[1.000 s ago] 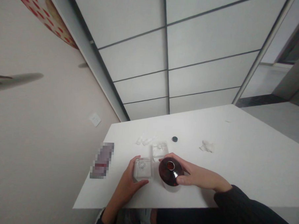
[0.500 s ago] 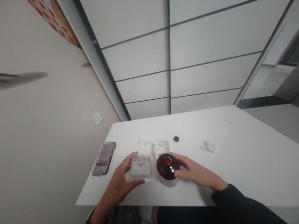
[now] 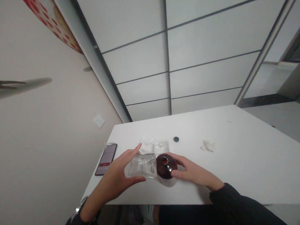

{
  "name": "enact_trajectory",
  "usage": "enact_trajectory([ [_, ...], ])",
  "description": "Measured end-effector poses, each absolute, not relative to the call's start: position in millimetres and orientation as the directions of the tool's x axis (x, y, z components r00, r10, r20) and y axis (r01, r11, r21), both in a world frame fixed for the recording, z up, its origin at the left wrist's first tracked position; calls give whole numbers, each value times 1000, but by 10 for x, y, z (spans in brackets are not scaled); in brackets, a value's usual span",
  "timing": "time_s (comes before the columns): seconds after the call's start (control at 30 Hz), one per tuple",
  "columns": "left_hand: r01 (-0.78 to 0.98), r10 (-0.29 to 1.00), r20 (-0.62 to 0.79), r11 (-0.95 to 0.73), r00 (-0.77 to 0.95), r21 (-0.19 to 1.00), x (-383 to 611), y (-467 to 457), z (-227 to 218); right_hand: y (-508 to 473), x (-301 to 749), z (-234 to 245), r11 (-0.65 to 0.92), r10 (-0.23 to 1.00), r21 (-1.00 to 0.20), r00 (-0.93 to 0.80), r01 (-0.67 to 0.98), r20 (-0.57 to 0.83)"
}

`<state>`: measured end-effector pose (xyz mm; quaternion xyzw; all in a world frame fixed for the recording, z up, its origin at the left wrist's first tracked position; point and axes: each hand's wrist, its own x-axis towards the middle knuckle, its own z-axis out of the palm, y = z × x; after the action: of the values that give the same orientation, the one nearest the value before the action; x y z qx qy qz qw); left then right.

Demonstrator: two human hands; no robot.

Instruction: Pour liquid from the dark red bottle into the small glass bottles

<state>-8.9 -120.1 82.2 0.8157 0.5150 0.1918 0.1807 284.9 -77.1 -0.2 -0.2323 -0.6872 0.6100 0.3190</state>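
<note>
My left hand [image 3: 118,177] grips a clear square glass bottle [image 3: 142,165], thumb below and fingers behind, lifted and tilted toward a dark red round bottle [image 3: 165,167]. My right hand [image 3: 190,172] is wrapped around that red bottle, which stands on the white table [image 3: 237,156] with its mouth open. The two bottles are close together, nearly touching. A second clear square bottle [image 3: 161,147] stands just behind them.
A phone [image 3: 106,158] lies near the table's left edge. Small clear pieces [image 3: 147,140] rest at the back, a black cap [image 3: 176,139] beside them, and a crumpled white wad [image 3: 207,146] to the right. A wall runs along the left.
My left hand has lifted the clear bottle off the table and tipped it toward the red bottle. The right hand has kept its hold on the red bottle.
</note>
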Motion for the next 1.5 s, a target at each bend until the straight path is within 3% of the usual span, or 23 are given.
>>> enact_trajectory([
  [0.3, 782, 877, 117, -469, 465, 410, 49, -1141, 1085, -789, 2835, 30, 169, 729, -984, -666, -49, 159],
  [0.8, 851, 871, -14, -476, 490, 221, 198, -1076, 1393, -785, 2825, 21, 175, 737, -984, -658, -35, 154],
  [1.5, 834, 833, -27, -551, 552, 36, 284, -1058, 1558, -791, 2833, -19, 159, 752, -987, -648, 1, 120],
])
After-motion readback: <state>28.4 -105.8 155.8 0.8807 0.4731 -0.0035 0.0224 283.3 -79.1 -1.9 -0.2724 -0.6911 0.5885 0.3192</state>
